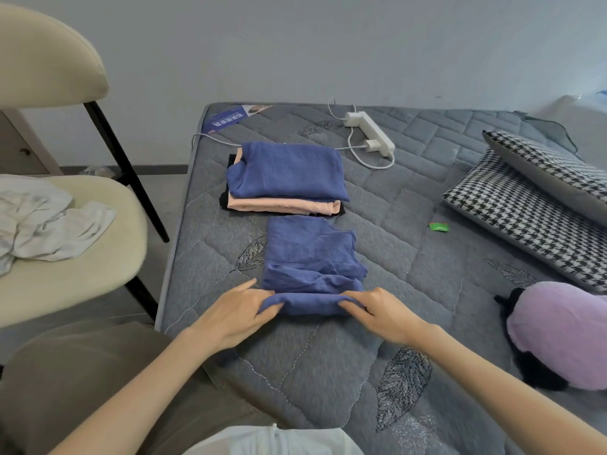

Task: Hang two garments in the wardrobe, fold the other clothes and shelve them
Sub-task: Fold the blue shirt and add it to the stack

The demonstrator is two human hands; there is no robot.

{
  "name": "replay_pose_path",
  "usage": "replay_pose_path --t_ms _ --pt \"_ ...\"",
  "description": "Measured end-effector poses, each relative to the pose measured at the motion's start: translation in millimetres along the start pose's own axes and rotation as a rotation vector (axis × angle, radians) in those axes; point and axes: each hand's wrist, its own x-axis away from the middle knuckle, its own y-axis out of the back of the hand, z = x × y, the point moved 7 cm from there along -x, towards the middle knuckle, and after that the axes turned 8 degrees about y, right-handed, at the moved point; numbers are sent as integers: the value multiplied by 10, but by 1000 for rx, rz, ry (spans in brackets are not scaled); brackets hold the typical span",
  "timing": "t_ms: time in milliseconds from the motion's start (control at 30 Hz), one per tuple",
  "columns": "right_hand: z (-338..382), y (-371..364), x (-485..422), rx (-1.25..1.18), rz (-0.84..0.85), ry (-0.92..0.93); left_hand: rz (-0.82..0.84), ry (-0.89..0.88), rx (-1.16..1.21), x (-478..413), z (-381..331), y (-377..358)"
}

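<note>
Head view is showing a blue garment lying on the bed just on the near side of the stack of folded clothes, its far edge almost touching the stack's peach layer. The garment is lying as a narrow strip. Its long axis is running straight from the person toward the stack, while its near hem is running crosswise, left to right.

The left hand is gripping the left end of that hem and the right hand the right end. On both, the fingers are curling under the doubled cloth with the thumbs on top, so each hand is pinching fabric rather than resting flat. Both hands are sitting equally close to the hem, and the rest of the garment is stretching away from them toward the stack. I am judging that the coming fold is calling for carrying the near end forward along that axis.

The cloth is looking thin, soft and slightly crinkled, with a wavy edge on its right side and loose creases across the middle; it would probably sag between the hands if lifted. The stack is carrying a matching blue piece on top, peach beneath and black at the bottom. The bed's cover is looking grey and quilted, with stitched leaf patterns.

Left of the stack, a cream chair is holding a crumpled white cloth. Right of the stack, checked pillows are leaning, and beyond it a white power strip is lying.
</note>
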Motion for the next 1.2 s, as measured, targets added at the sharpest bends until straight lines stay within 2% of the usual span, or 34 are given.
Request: replay_pose_path --t_ms 133,200,267,367,433,533,667,867,1000,1200 --pt "20 -60 24 -15 128 -33 121 -18 -60 61 5 -82" --pt "18 -55 27 -60 93 -49 138 -6 2 68 19 -114" --pt "41 33 8 -110 -76 -16 28 84 225 26 21 -27" --pt "26 138 -46 10 -304 2 -219 277 480 -100 127 92" --pt "-60 98 -130 15 -305 -93 -187 382 481 -196 161 18" --pt "-177 -63 -283 -21 -211 -227 -117 506 549 -304 205 -121" --pt "-205 -120 -439 30 -229 -209 -183 623 715 -363 291 -196" --pt "-126 -130 -538 28 -117 -61 2 537 676 -404 275 -290" --pt "-23 -34 -502 -62 -83 8 -79 425 763 -425 199 -140" --pt "-28 358 -631 -19 -289 -29 -213 368 814 -636 195 182"
